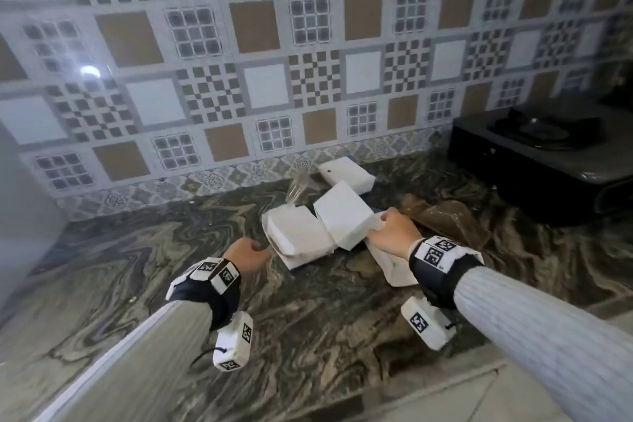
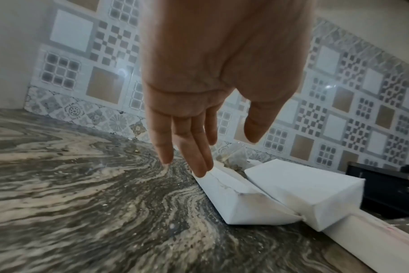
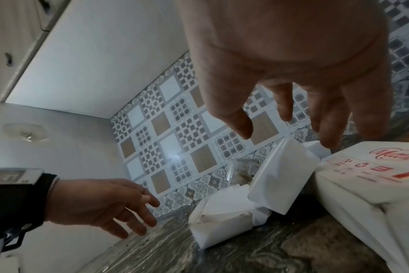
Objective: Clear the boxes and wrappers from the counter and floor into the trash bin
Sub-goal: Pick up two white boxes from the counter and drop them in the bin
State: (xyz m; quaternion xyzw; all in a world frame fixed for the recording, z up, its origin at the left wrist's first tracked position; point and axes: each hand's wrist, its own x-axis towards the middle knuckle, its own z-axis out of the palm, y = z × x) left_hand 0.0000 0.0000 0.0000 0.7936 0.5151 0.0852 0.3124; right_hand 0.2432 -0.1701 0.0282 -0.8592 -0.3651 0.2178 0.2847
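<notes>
- Reaching in from lower left of the head view, your left hand [image 1: 247, 253] has its fingers [image 2: 200, 147] straight and spread, gripping nothing, tips just meeting the flattened white box [image 1: 298, 239].
- Mid-frame, a tilted box [image 1: 343, 213] leans on the pile (likely why you approach from both sides).
- Right of centre, your right hand [image 1: 393, 229] hovers loosely open over the printed box [image 3: 371, 177], empty.
- No trash bin shows.

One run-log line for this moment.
left hand: open, at flat box | right hand: open, over printed box | bin: unseen
</notes>
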